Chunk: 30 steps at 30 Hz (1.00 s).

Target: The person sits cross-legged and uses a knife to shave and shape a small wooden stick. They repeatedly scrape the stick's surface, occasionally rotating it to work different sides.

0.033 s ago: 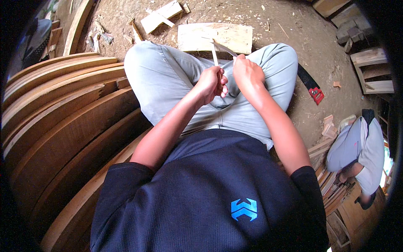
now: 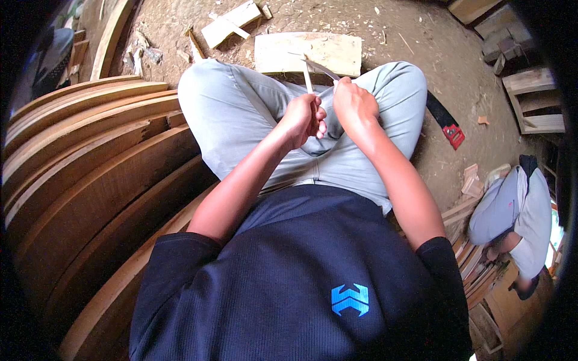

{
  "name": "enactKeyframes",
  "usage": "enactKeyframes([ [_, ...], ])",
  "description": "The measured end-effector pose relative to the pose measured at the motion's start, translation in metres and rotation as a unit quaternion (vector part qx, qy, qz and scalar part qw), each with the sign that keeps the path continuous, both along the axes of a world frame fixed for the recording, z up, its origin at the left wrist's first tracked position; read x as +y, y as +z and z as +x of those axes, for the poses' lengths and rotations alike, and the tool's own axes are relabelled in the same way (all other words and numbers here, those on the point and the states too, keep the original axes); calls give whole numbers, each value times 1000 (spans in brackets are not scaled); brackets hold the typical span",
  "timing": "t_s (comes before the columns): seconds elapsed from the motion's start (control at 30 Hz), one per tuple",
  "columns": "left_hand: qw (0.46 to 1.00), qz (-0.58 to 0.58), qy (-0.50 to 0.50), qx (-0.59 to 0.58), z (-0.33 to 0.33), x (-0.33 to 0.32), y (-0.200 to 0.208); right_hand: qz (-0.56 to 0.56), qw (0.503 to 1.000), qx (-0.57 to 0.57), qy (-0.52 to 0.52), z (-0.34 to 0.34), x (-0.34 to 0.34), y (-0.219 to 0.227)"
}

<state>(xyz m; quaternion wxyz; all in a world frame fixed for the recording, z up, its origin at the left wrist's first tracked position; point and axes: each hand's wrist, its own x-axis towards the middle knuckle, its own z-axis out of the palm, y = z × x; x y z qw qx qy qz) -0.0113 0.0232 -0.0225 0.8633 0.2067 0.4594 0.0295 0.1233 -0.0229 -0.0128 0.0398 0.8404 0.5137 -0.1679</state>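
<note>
Over my lap, my left hand (image 2: 302,121) is closed around a thin pale wooden stick (image 2: 308,80) that points away from me. My right hand (image 2: 356,106) grips a knife (image 2: 325,70), its handle hidden in the fist. The blade slants up to the left, its tip by the far end of the stick; whether they touch I cannot tell. Just beyond both hands a flat pale wooden board (image 2: 343,50) lies on the ground in front of my crossed legs.
Long curved planks (image 2: 90,150) are stacked close on my left. A handsaw (image 2: 452,135) with a red handle lies right of my knee. Wood offcuts (image 2: 231,25) lie on the dirt floor ahead. Another person (image 2: 512,210) bends over wood strips at the right.
</note>
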Motion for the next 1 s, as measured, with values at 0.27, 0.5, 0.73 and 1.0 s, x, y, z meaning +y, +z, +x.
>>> enactKeyframes([
  [0.27, 1000, 9, 11, -3, 4, -3, -3, -4, 998, -61, -25, -12, 5, -14],
  [0.5, 999, -30, 8, -30, 5, 2, 2, -44, 998, -48, 1, 12, 28, -21],
  [0.73, 999, -38, 17, -21, 1, 1, 1, -69, 994, 84, -25, 15, 6, 29],
  [1.0, 999, -36, 20, -16, 9, 0, 3, -64, 997, 40, 1, 6, 8, 17],
])
